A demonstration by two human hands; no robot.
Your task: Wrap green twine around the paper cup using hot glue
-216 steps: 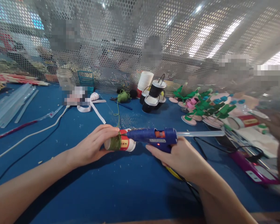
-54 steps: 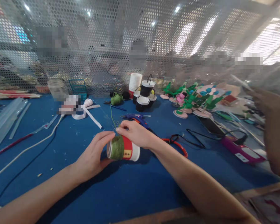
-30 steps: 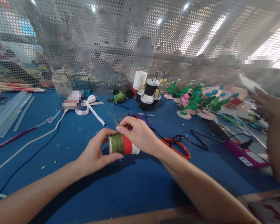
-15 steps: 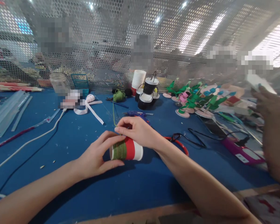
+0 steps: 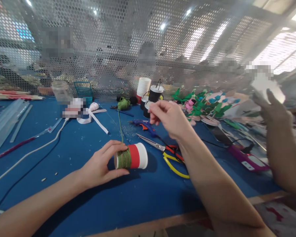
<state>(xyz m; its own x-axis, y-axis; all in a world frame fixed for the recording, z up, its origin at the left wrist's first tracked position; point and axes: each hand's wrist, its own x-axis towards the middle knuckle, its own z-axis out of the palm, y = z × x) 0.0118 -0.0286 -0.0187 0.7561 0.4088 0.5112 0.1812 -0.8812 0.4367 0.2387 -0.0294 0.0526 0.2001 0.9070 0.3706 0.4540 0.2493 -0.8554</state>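
Observation:
A paper cup [image 5: 138, 155] lies on its side, white at the rim with a red band. Green yarn [image 5: 124, 159] is wound round its narrower end. My left hand [image 5: 106, 159] grips the wound part between thumb and fingers. From there a strand runs up to a green yarn ball [image 5: 123, 104] at the back. My right hand [image 5: 166, 116] is raised off the cup, above the table, fingers curled together; whether they pinch anything is hidden. Beside it lies a blue glue gun [image 5: 145, 127]. Scissors [image 5: 158, 144] with red and yellow handles lie partly under my right forearm.
White stacked cups [image 5: 143, 87] and black cups with handles [image 5: 156, 93] stand at the back. Green paper plants [image 5: 199, 105] crowd the right, near a purple power strip [image 5: 248, 158]. Glue sticks [image 5: 8, 120] and ribbon [image 5: 97, 120] lie left. Another person's hand [image 5: 273, 105] holds something white.
My right hand has let go of the yarn at the cup and moved up and right. The scissors and glue gun now show more. My left hand still holds the cup.

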